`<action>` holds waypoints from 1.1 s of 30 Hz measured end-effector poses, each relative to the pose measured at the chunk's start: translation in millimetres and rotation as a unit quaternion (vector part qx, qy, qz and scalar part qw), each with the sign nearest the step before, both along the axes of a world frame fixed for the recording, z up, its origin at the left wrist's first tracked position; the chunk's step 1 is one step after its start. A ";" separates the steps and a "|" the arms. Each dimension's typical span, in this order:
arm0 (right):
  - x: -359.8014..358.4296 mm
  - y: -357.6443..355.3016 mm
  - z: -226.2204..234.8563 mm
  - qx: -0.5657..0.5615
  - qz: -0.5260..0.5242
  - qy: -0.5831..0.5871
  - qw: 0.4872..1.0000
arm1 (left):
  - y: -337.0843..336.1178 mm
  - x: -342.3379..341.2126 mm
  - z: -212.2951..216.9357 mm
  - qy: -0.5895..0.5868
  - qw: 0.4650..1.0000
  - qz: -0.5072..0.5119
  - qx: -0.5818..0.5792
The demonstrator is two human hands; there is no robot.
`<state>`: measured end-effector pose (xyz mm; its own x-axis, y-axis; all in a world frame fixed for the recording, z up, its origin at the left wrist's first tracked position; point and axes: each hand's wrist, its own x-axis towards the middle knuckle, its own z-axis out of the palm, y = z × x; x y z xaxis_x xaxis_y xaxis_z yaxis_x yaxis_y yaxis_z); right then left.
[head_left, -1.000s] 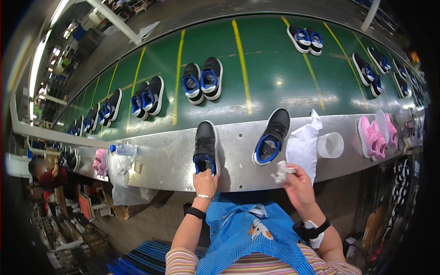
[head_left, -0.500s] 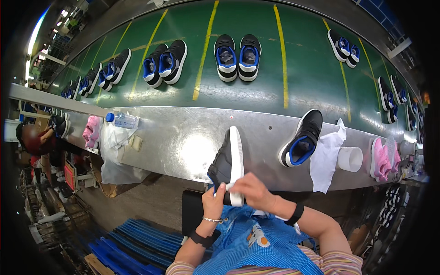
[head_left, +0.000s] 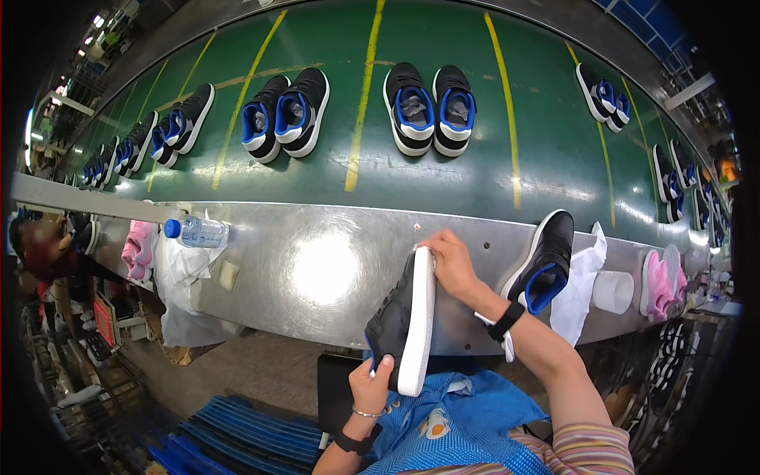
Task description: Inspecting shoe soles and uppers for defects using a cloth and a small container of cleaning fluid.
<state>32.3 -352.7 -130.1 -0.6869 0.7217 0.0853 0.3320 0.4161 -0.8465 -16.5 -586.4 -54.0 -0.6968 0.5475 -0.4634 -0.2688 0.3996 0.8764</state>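
Note:
A dark grey and black sneaker (head_left: pixel 402 313) with a white sole and blue lining is tilted on its side in front of me, its sole turned to the right. My left hand (head_left: pixel 372 386) grips it at the heel, thumb on the upper. At the toe, my right hand (head_left: pixel 451 261) has its fingers bent and closed over the tip; whether a small thing is between them I cannot make out. Another black sneaker (head_left: pixel 548 261) with blue lining stands on the metal table to the right, beside a white cloth (head_left: pixel 580 289).
Pairs of black sneakers (head_left: pixel 431 111) stand on the green conveyor (head_left: pixel 475 186) behind the metal table (head_left: pixel 261 277). At right are a white round container (head_left: pixel 613 292) and pink shoes (head_left: pixel 659 285). A water bottle (head_left: pixel 198 231), white plastic and a pink shoe (head_left: pixel 139 249) lie left.
My right hand has moved from the sole near the heel, away from me, up to the toe. The held sneaker's heel has come slightly nearer to me. The view has shifted a little.

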 end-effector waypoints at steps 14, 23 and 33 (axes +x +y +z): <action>-4.7 -1.8 36.5 -0.243 0.067 -0.002 0.968 | -31.9 -26.3 -8.4 -0.570 0.766 0.169 0.244; 16.6 -60.7 59.5 -0.189 -0.097 0.072 0.975 | -9.5 -9.0 6.3 -0.571 0.747 0.263 0.218; 38.2 -108.2 100.9 -0.233 -0.132 0.106 0.958 | 9.4 1.8 24.4 -0.425 0.860 0.247 0.134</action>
